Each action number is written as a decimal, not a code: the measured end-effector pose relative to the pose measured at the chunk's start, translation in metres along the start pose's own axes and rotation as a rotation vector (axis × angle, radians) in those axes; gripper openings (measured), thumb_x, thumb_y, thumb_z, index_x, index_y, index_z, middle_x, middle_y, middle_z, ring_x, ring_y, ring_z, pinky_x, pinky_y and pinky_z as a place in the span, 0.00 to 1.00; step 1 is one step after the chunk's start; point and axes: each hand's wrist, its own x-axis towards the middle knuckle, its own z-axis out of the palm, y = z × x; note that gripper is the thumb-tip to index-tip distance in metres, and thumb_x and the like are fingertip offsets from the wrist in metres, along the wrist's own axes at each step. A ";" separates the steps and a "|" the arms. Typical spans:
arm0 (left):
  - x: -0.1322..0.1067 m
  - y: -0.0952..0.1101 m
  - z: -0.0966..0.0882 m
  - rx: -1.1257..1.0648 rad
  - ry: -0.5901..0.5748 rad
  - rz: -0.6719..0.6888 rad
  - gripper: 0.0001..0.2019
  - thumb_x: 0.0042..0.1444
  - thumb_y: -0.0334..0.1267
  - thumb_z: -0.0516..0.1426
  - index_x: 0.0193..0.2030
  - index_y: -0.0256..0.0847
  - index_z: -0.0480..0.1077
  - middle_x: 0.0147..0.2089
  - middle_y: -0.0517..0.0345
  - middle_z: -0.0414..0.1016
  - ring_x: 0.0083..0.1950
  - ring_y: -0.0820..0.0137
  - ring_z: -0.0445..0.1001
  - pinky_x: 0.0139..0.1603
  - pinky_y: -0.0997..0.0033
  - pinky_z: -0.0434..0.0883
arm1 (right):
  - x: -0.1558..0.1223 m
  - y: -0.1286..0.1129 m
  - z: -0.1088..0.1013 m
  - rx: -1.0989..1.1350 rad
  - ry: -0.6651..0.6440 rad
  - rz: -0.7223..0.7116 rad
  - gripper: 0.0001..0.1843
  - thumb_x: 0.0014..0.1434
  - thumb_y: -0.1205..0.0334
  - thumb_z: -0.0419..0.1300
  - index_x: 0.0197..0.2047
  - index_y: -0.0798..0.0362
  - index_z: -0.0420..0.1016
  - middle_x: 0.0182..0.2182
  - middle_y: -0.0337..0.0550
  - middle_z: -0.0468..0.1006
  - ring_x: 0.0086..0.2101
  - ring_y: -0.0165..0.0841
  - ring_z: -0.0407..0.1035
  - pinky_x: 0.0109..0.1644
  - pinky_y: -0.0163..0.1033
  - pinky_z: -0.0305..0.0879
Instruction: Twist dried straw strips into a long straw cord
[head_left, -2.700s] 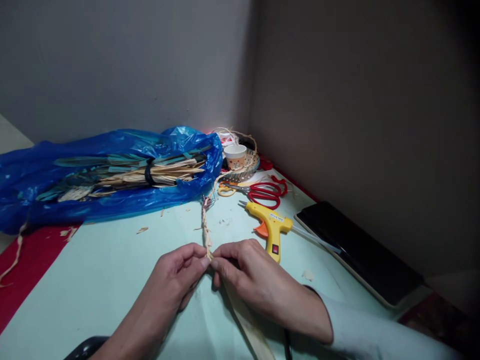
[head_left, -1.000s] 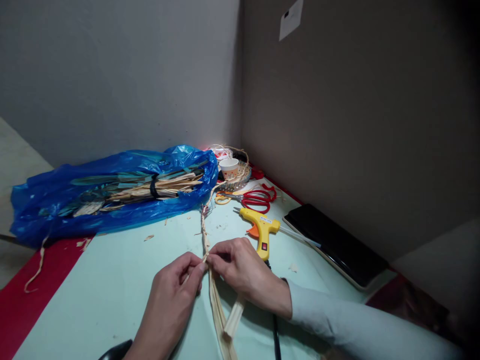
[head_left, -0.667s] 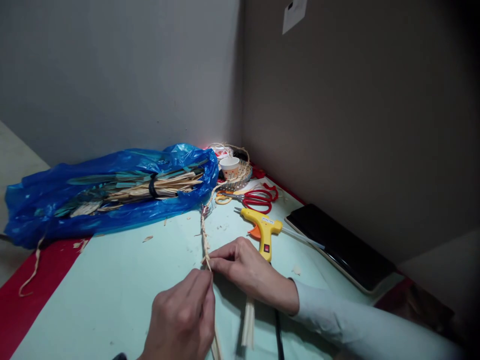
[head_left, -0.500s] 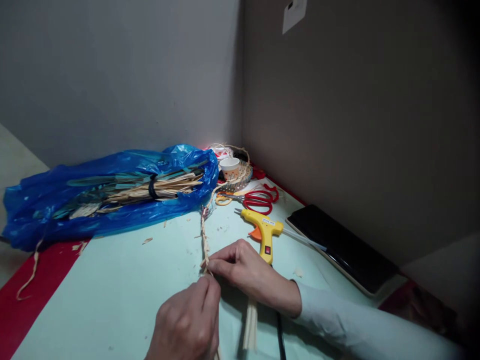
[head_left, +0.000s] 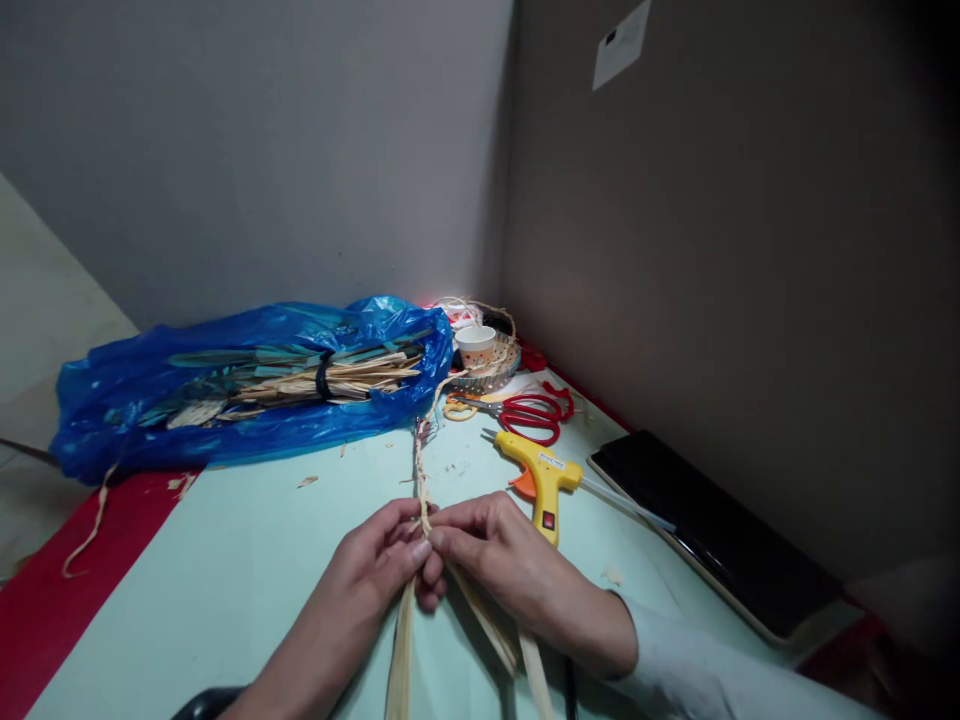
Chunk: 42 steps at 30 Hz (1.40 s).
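A pale straw braid (head_left: 421,468) runs from the far side of the table down to my two hands. My left hand (head_left: 386,555) pinches the near end of the braid from the left, with thumb and fingers closed. From the other side my right hand (head_left: 499,555) grips the same spot, its thumb and forefinger pressed together. Loose flat straw strands (head_left: 403,650) hang below the left hand, and more strands (head_left: 487,620) spread out under the right one. Fingertips hide the exact point where the strands cross.
A yellow glue gun (head_left: 547,475) lies right of the braid, near red-handled scissors (head_left: 531,416). Behind stand a paper cup (head_left: 475,345) and a woven basket (head_left: 499,375). A blue plastic bag (head_left: 97,410) with bundled straw (head_left: 360,376) lies left. A black flat case (head_left: 712,530) lies right.
My left hand has moved up from below to the braid's near end and turned, showing its thumb. Loose strands now fan out below both hands. The view has shifted slightly left.
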 end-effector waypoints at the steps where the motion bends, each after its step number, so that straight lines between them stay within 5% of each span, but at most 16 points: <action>1: 0.002 -0.001 0.000 -0.082 -0.059 -0.044 0.10 0.53 0.44 0.58 0.35 0.39 0.68 0.25 0.63 0.68 0.22 0.77 0.63 0.25 0.77 0.62 | -0.001 0.000 0.000 -0.039 -0.003 -0.012 0.17 0.60 0.64 0.49 0.26 0.57 0.75 0.23 0.41 0.76 0.28 0.30 0.69 0.39 0.34 0.63; 4: 0.003 -0.004 0.003 -0.184 -0.066 -0.147 0.12 0.52 0.45 0.59 0.31 0.38 0.66 0.22 0.66 0.64 0.16 0.84 0.45 0.16 0.80 0.44 | -0.004 -0.002 0.000 -0.274 0.050 -0.054 0.17 0.62 0.64 0.49 0.27 0.56 0.74 0.26 0.41 0.78 0.29 0.29 0.70 0.39 0.32 0.61; 6: 0.002 -0.005 0.004 -0.205 -0.009 -0.172 0.13 0.52 0.47 0.59 0.35 0.39 0.64 0.20 0.69 0.62 0.16 0.84 0.41 0.15 0.80 0.40 | -0.007 -0.004 0.001 -0.439 0.093 -0.053 0.16 0.63 0.65 0.49 0.27 0.56 0.74 0.25 0.40 0.77 0.28 0.29 0.69 0.37 0.32 0.60; 11: 0.001 -0.007 0.004 -0.070 0.071 -0.143 0.14 0.53 0.49 0.58 0.33 0.40 0.64 0.15 0.76 0.50 0.16 0.82 0.42 0.16 0.79 0.41 | -0.012 -0.009 0.003 -0.717 0.133 -0.003 0.14 0.62 0.64 0.51 0.27 0.55 0.72 0.24 0.40 0.76 0.26 0.28 0.65 0.31 0.32 0.54; 19: 0.003 -0.011 0.004 0.038 0.161 -0.117 0.13 0.47 0.45 0.61 0.24 0.39 0.66 0.17 0.70 0.57 0.19 0.79 0.52 0.20 0.78 0.47 | -0.019 -0.009 0.005 -1.026 0.182 -0.095 0.14 0.62 0.64 0.50 0.25 0.54 0.68 0.26 0.39 0.72 0.26 0.28 0.63 0.30 0.34 0.50; 25: 0.002 -0.011 0.007 0.022 0.156 -0.091 0.11 0.48 0.42 0.60 0.22 0.39 0.65 0.16 0.66 0.65 0.20 0.76 0.59 0.22 0.78 0.54 | -0.021 0.005 0.014 -1.274 0.223 -0.528 0.09 0.58 0.70 0.50 0.30 0.56 0.70 0.26 0.43 0.70 0.25 0.32 0.62 0.26 0.38 0.47; 29: 0.001 -0.014 0.008 -0.084 0.104 -0.102 0.11 0.51 0.43 0.58 0.25 0.40 0.64 0.12 0.72 0.57 0.14 0.80 0.49 0.18 0.78 0.45 | -0.015 0.016 0.015 -1.347 0.179 -0.869 0.14 0.59 0.75 0.45 0.28 0.58 0.70 0.23 0.44 0.68 0.22 0.32 0.59 0.24 0.38 0.46; 32: 0.000 -0.014 0.005 -0.117 0.057 -0.080 0.12 0.53 0.46 0.56 0.26 0.40 0.64 0.10 0.71 0.58 0.13 0.80 0.50 0.17 0.78 0.46 | -0.013 0.017 0.017 -1.338 0.146 -0.963 0.16 0.60 0.74 0.45 0.27 0.58 0.70 0.22 0.43 0.68 0.23 0.32 0.58 0.24 0.38 0.48; 35: -0.001 -0.013 0.002 -0.137 0.046 -0.102 0.13 0.49 0.47 0.60 0.27 0.38 0.65 0.13 0.72 0.58 0.14 0.82 0.49 0.17 0.79 0.44 | -0.015 0.004 0.016 -1.202 0.177 -0.797 0.13 0.61 0.68 0.49 0.28 0.56 0.71 0.24 0.42 0.70 0.26 0.32 0.61 0.29 0.37 0.54; 38: -0.002 -0.011 0.002 -0.224 0.060 -0.150 0.15 0.45 0.47 0.63 0.29 0.37 0.66 0.17 0.67 0.66 0.16 0.83 0.51 0.19 0.80 0.45 | -0.015 -0.012 0.008 -0.854 0.206 -0.308 0.12 0.62 0.64 0.50 0.31 0.53 0.72 0.30 0.42 0.73 0.33 0.32 0.66 0.38 0.37 0.60; 42: -0.001 -0.008 0.003 -0.223 0.047 -0.137 0.15 0.47 0.46 0.63 0.29 0.38 0.65 0.25 0.57 0.76 0.16 0.84 0.49 0.19 0.79 0.45 | -0.006 -0.014 -0.008 -0.458 0.174 0.013 0.11 0.63 0.59 0.52 0.44 0.54 0.71 0.33 0.42 0.76 0.34 0.32 0.68 0.39 0.37 0.62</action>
